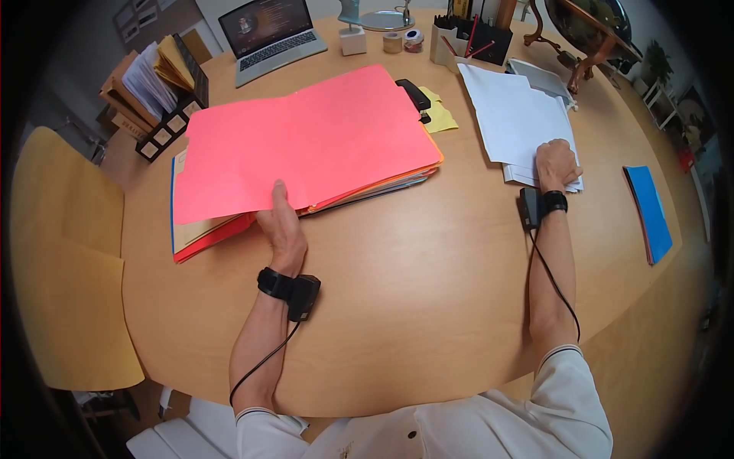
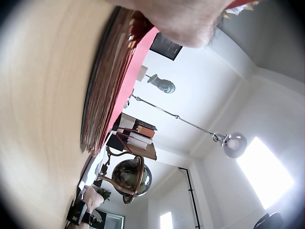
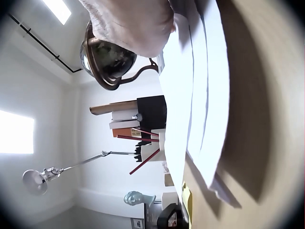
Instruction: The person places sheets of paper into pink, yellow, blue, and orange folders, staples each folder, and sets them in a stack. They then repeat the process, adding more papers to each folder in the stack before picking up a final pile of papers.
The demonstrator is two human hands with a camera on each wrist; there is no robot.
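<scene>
A bright pink file folder (image 1: 306,138) tops a thick stack of folders and papers (image 2: 107,90) on the desk. My left hand (image 1: 283,233) grips the pink folder at its near edge, thumb on top and the other fingers hidden beneath. On the right lies a pile of white paper sheets (image 1: 516,115). My right hand (image 1: 558,164) holds the near end of the sheets with curled fingers. In the right wrist view, sheet edges (image 3: 209,95) bow up over their shadow beside that hand.
A black stapler (image 1: 415,99) and yellow paper (image 1: 440,112) lie beyond the folders. A laptop (image 1: 275,53), pen holder (image 1: 447,38) and globe (image 1: 589,30) stand at the back. A file rack (image 1: 172,126) stands left; a blue folder (image 1: 648,214) lies near the right edge.
</scene>
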